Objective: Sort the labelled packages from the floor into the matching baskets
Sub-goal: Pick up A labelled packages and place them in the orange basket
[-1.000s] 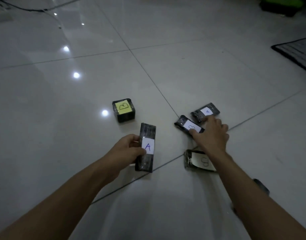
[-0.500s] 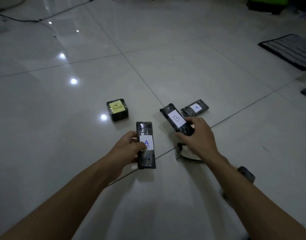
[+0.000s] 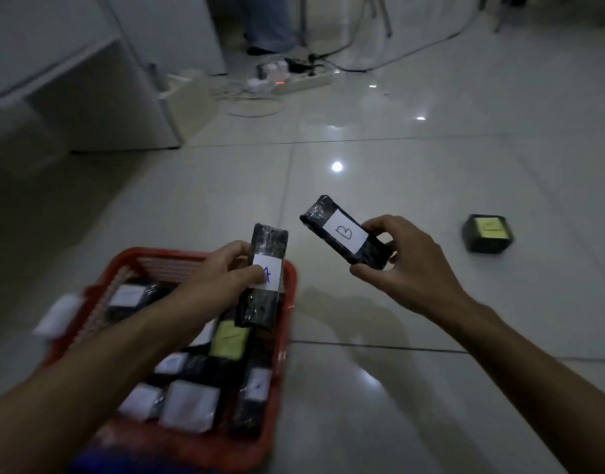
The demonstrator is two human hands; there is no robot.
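My left hand (image 3: 222, 278) grips a long black package with a white label marked A (image 3: 265, 275), held upright over the right rim of a red basket (image 3: 280, 371). The basket holds several black packages with white and yellow labels. My right hand (image 3: 402, 265) holds a black package with a white label marked B (image 3: 344, 234) in the air above the floor, to the right of the basket. A small black box with a yellow label (image 3: 487, 232) lies on the tiles at the far right.
A white cabinet (image 3: 89, 90) stands at the back left. A power strip with plugs and tangled cables (image 3: 294, 80) lies on the floor behind. A person's legs (image 3: 267, 25) and chair legs show at the top. A blue edge (image 3: 99, 465) peeks below the basket.
The view has swung left from the packages on the floor to the red basket. My right hand lifted the B package off the floor; my left hand carried the A package over the basket.
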